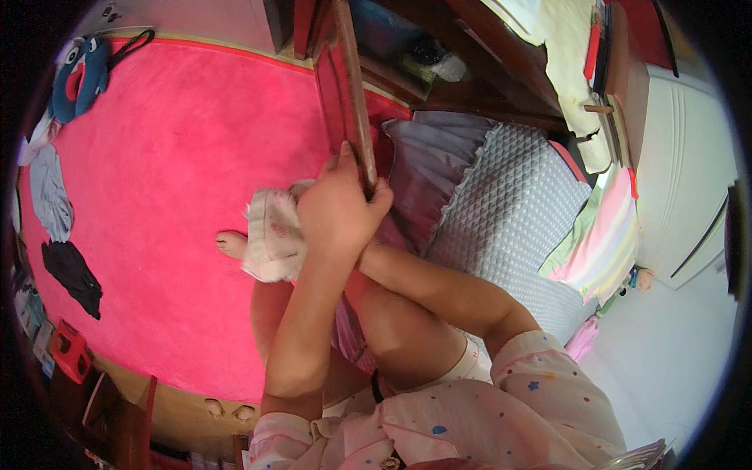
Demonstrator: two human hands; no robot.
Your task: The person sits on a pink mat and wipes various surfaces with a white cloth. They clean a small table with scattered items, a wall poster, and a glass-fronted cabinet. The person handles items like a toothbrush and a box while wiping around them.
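My left hand (339, 202) is closed around the edge of an open dark wooden cabinet door (356, 100). Its fingers are on the door's left face and its thumb is on the right. Crossing beneath the left wrist, my right forearm (435, 296) ends in a hand hidden behind the left one. A pale cloth with a pink print (273, 235), perhaps a garment, shows just left of the crossed hands, above my bare foot (231, 244). Whether the right hand grips this cloth cannot be seen.
A pink carpet (176, 176) covers the floor. Dark trousers (73, 276), a grey garment (51, 191) and a blue neck pillow (82, 82) lie along its left side. To the right is a bed with a grey quilted cover (499, 217) and striped fabric (599, 241).
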